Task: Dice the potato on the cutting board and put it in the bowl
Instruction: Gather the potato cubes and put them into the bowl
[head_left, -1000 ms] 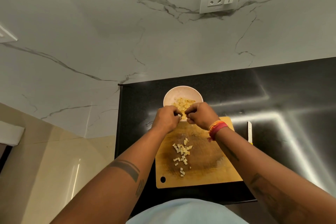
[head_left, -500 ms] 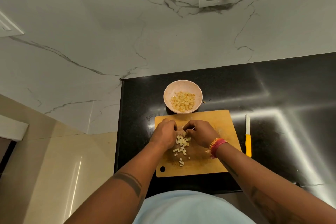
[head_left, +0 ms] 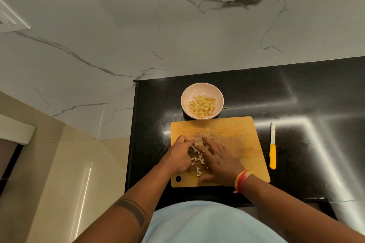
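I see both hands low-centre on the cutting board (head_left: pixel 233 138), left hand (head_left: pixel 178 157) fingers curled and right hand (head_left: pixel 219 161) fingers flat, flanking loose potato dice (head_left: pixel 197 156); whether either grips any, I can't tell.

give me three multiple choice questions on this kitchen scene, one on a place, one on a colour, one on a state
1. Where does the knife lie?
A. in the bowl
B. on the counter right of the cutting board
C. in the right hand

2. What colour is the knife's handle?
A. yellow
B. black
C. green

3. What is in the bowl?
A. nothing
B. a whole potato
C. diced potato

B: it lies on the black counter beside the cutting board.
A: the handle is yellow.
C: potato cubes fill its bottom, while the left hand and right hand gather the diced pieces on the board.
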